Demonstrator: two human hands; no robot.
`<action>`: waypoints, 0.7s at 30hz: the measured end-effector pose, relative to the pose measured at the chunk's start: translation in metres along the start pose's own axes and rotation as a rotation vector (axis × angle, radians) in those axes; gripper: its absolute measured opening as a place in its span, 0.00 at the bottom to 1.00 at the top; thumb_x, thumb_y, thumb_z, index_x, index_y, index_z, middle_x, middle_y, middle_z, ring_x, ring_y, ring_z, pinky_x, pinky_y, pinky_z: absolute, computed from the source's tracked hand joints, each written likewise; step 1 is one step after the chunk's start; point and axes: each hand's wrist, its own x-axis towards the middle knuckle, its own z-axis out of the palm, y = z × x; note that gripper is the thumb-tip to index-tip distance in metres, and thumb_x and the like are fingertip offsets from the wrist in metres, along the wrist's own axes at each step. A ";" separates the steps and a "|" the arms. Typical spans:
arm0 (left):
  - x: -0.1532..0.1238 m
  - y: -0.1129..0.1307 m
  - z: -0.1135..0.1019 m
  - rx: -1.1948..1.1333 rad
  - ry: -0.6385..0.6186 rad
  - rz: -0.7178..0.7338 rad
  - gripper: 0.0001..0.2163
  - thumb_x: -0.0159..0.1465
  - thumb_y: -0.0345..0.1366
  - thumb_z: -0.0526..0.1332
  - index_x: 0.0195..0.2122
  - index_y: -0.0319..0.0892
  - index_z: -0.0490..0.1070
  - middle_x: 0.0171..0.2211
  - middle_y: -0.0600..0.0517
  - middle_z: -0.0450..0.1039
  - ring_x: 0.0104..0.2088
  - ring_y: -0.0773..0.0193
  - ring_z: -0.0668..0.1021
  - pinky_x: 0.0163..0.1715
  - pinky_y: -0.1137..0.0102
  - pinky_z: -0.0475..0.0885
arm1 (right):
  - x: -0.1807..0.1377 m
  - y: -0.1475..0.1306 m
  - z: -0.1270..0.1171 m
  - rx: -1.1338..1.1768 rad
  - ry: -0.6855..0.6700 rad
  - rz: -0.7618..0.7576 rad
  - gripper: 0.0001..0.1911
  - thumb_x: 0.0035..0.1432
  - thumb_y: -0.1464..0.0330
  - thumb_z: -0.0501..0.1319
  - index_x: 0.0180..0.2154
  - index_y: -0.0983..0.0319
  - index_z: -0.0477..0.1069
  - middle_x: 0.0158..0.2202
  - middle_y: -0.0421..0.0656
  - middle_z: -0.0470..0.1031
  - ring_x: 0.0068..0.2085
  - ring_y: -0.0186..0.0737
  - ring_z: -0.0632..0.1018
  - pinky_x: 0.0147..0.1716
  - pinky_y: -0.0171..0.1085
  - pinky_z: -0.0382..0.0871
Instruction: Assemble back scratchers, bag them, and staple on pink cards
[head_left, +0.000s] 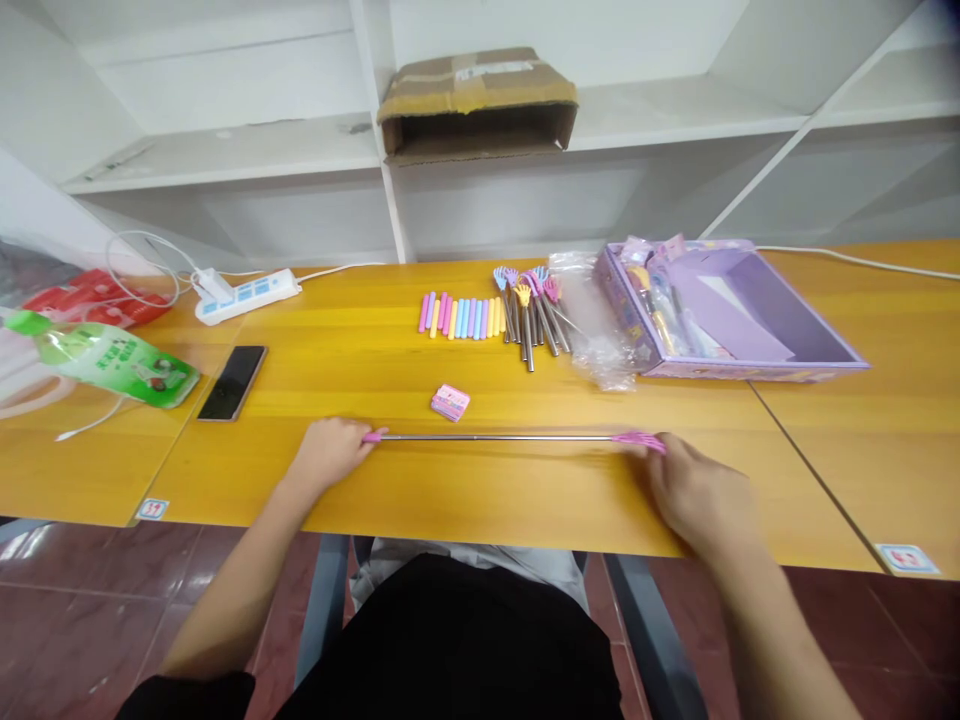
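A telescopic back scratcher (pixel 510 437) is stretched out level above the front of the table, its metal rod extended. My left hand (pixel 332 452) is closed round its pink handle end. At the other end my right hand (pixel 694 490), slightly blurred, grips the pink hand-shaped head. Just beyond the rod lies a small stack of pink printed cards (pixel 451 402). Farther back, several pastel handle sleeves (pixel 461 317) lie in a row. Beside them is a pile of back scratchers (pixel 531 310) with blue, purple, pink and yellow heads and bare metal rods.
A clear plastic bag (pixel 596 320) lies against an open purple box (pixel 757 368) holding packaged items. To the left are a phone (pixel 232 383), a green-capped bottle (pixel 120 360), a power strip (pixel 251 296) and a red package (pixel 97 297). A cardboard box (pixel 480 95) rests on the shelf.
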 end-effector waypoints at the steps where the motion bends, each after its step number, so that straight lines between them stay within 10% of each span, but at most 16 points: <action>1: 0.000 -0.010 0.001 0.000 0.007 -0.002 0.25 0.78 0.51 0.50 0.39 0.45 0.85 0.42 0.41 0.87 0.43 0.45 0.87 0.38 0.63 0.74 | -0.002 0.019 0.000 -0.037 -0.012 0.044 0.16 0.76 0.61 0.51 0.44 0.63 0.73 0.31 0.49 0.78 0.26 0.41 0.72 0.30 0.39 0.47; 7: -0.004 -0.046 0.003 0.036 -0.033 -0.004 0.24 0.77 0.49 0.49 0.48 0.48 0.86 0.46 0.43 0.87 0.46 0.41 0.86 0.39 0.60 0.74 | -0.005 0.097 0.006 -0.094 -0.233 0.267 0.23 0.79 0.59 0.45 0.54 0.63 0.74 0.36 0.55 0.82 0.35 0.53 0.81 0.33 0.42 0.59; 21: -0.002 -0.038 0.014 0.049 0.025 -0.030 0.29 0.78 0.52 0.44 0.37 0.45 0.83 0.40 0.43 0.87 0.41 0.47 0.86 0.35 0.64 0.71 | -0.003 0.093 0.017 0.039 -0.162 0.291 0.21 0.77 0.60 0.46 0.45 0.60 0.75 0.40 0.57 0.83 0.36 0.53 0.80 0.36 0.43 0.63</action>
